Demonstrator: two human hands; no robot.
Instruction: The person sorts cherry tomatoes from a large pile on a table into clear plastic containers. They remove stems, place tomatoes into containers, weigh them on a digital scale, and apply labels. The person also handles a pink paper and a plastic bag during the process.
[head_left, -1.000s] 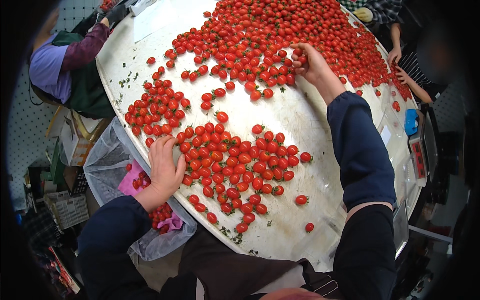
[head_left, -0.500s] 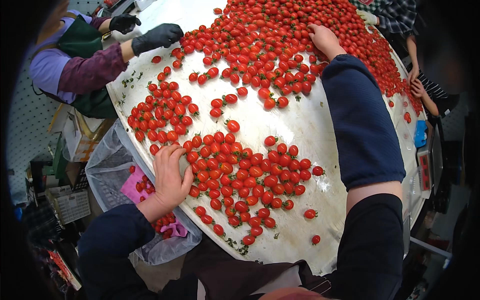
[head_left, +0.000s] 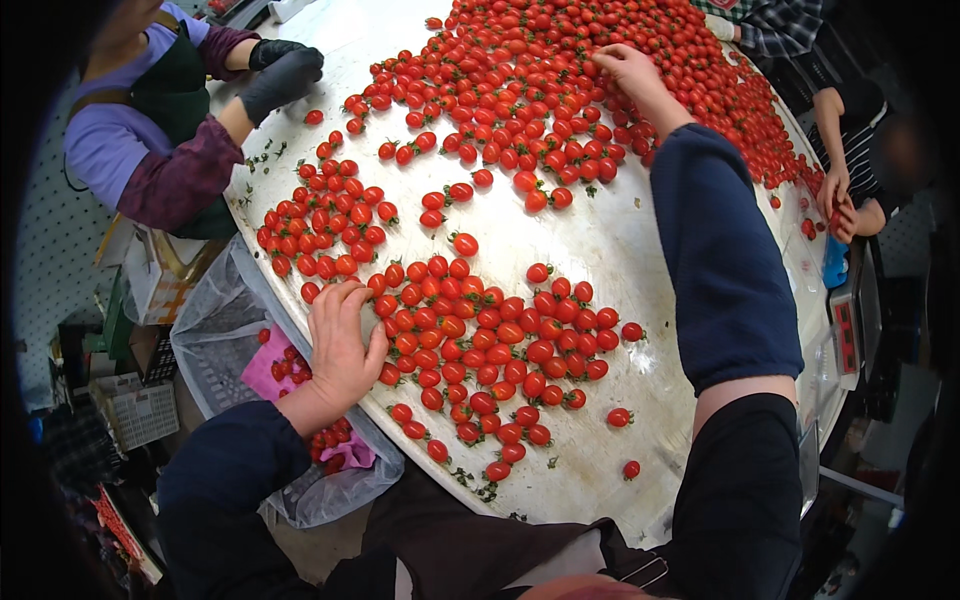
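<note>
Red cherry tomatoes with green stem ends lie over the white table. At the left table edge, my left hand [head_left: 347, 342] curves beside the near cluster of tomatoes [head_left: 480, 345], its thumb apart from the fingers; it looks open. My right hand [head_left: 637, 76] reaches far across to the big heap of tomatoes [head_left: 540, 60]. Its fingers stretch left over the heap with their tips against tomatoes, and I see nothing held in them. Another loose group of tomatoes [head_left: 325, 215] lies just beyond my left hand.
Below the left edge stands a lined crate [head_left: 215, 345] with tomatoes and pink material inside. A co-worker's black-gloved hands [head_left: 285, 80] are at the far left. Another person's hands [head_left: 838, 205] hold something red at right, near a scale [head_left: 848, 335]. A gloved hand [head_left: 720, 27] shows at far right.
My right hand has moved a little left over the heap. My left hand stays nearly in place. The co-worker's gloved hands at left have drawn back from the tomatoes.
</note>
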